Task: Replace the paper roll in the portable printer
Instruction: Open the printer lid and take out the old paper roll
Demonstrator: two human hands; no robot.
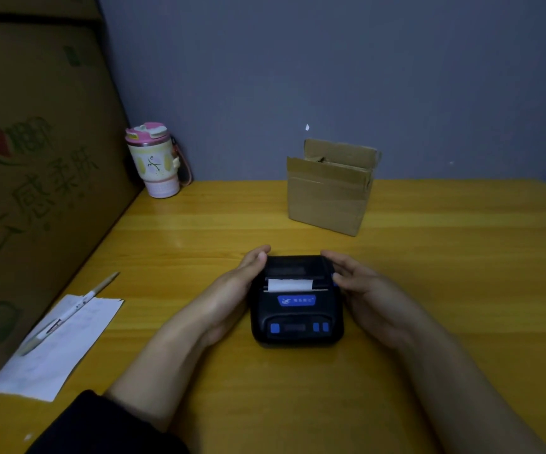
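Note:
A small black portable printer (296, 309) with blue buttons and a blue label lies flat on the yellow wooden table (445, 290). Its lid is down, and a short strip of white paper (289, 285) sticks out of the slot. My left hand (237, 290) lies against the printer's left side, fingertips at the far left corner. My right hand (360, 286) cups the right side, fingers at the far right corner. Both hands rest flat against the case. No spare paper roll is in view.
A small open cardboard box (330, 188) stands at the back of the table. A pink-lidded tumbler (155, 160) sits at the back left corner. A white sheet (58, 345) with a pen (68, 314) lies at the left. A big carton (36, 158) walls the left side.

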